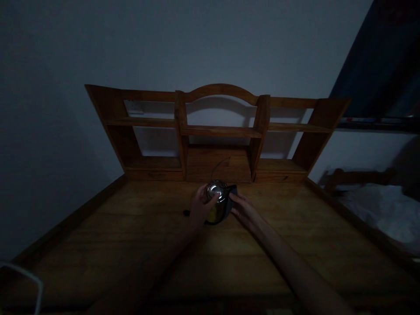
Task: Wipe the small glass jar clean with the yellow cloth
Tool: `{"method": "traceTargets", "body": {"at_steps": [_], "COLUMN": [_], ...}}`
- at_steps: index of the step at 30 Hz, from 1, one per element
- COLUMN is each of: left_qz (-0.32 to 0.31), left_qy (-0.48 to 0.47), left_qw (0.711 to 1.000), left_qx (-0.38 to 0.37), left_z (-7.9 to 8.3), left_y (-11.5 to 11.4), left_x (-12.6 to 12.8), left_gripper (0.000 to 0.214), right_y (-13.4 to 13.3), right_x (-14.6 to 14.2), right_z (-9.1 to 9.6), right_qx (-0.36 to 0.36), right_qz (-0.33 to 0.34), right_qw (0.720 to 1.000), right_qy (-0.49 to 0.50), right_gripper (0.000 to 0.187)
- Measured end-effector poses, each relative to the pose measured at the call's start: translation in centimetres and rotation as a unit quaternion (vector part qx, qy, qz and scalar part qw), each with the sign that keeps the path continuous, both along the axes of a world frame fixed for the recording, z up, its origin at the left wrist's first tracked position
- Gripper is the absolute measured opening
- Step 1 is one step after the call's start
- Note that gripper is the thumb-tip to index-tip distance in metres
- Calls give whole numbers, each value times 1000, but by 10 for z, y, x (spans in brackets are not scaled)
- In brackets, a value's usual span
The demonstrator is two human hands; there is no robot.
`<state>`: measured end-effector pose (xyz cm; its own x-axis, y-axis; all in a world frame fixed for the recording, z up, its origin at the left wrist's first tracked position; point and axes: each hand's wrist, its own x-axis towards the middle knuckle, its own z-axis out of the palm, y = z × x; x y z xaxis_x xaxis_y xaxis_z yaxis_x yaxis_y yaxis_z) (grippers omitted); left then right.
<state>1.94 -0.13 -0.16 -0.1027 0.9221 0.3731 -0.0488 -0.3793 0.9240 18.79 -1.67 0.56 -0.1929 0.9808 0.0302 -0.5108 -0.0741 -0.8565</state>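
Observation:
Near the middle of the wooden desk (157,245) is a shiny, round metallic object (215,189); the dim light hides its exact kind. My left hand (198,209) wraps its left side, with the thumb across the shiny face. Along the right side of the object runs a dark, curved, cloth-like piece (231,202), and my right hand (242,207) pinches its outer edge. Between the hands, the lower part looks yellowish with a dark rim. A small black piece (187,213) shows just left of my left hand. Behind the object a thin, curved wire-like line (220,164) rises.
A wooden shelf unit (221,131) stands at the back of the desk against the wall (197,43). At the lower left is a bent white cord or tube (33,276). To the right, beyond the desk edge, lies pale bedding (387,210), with a dark curtain (380,65) above.

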Motion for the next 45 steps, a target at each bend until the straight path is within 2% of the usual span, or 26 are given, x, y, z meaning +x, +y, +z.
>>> {"method": "traceTargets", "body": {"at_steps": [5,11,14,17,20,24,28,35,45], "left_qz": [-23,-20,-17,-35,-53,-94,-114,-129,-123], "left_qy": [-28,11,26,23,28,16,-4,-25,-2], "left_qw": [999,1000,1000,999,998,995,993,990,992], "left_qx": [-22,-14,-4,-17,-37,-42,-32,-51,-25], "left_z": [1,0,3,5,3,-1,-4,-1,3], "left_y": [5,10,6,3,3,5,8,6,0], "left_x": [-4,-9,-11,-12,-11,-7,-3,-4,-4], "left_gripper": [49,37,36,40,51,70,78,74,75], "right_y": [0,3,6,8,10,14,16,16,16], "right_x": [0,-2,-5,-6,-6,-2,1,0,-4], "right_z": [-2,-9,-14,-17,-17,-17,-17,-19,-19], "right_qx": [3,9,10,23,41,33,22,24,21], "right_qz": [2,10,-20,-50,-53,-58,-69,-69,-83], "right_qw": [1000,999,998,996,996,997,997,996,995], "right_qy": [-17,-35,-50,-65,-54,-40,-35,-42,-48], "right_gripper": [33,33,35,35,35,36,36,35,39]}}
